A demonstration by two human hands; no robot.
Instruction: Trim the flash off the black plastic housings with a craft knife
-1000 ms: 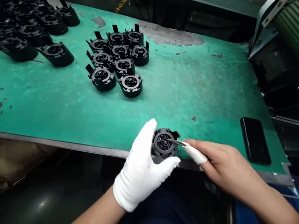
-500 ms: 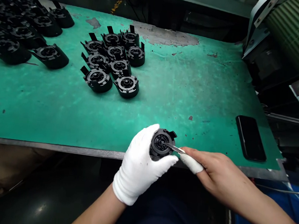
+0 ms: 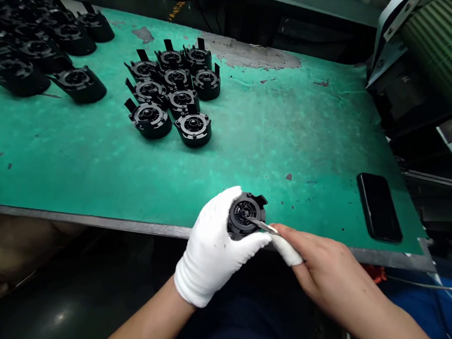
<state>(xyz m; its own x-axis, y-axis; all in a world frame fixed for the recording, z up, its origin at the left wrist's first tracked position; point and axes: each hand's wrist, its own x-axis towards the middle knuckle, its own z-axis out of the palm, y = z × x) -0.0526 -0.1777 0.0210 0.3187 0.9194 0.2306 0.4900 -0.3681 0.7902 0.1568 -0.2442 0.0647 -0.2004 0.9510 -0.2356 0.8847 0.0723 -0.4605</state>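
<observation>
My left hand [image 3: 214, 242], in a white glove, is wrapped around a round black plastic housing [image 3: 247, 205] at the table's front edge. The housing's open, ribbed face points up toward me, and a small tab sticks out at its upper right. In my right hand [image 3: 306, 250] is a slim metal blade [image 3: 258, 223], perhaps a deburring knife, with its tip at the middle of the housing's face. The handle is hidden inside the fingers. A white cover sits on the thumb of this otherwise bare hand.
Several similar black housings [image 3: 192, 127] stand grouped on the green table [image 3: 271, 142], and more [image 3: 81, 83] crowd its left end. A black phone [image 3: 380, 206] lies at the right. Machinery with a green ribbed part [image 3: 450, 46] rises beyond the right edge. Blue material [image 3: 415, 312] is below it.
The blade tip has shifted slightly within the housing's face, and my right hand has tilted a little. My left hand keeps its hold. The view has moved slightly.
</observation>
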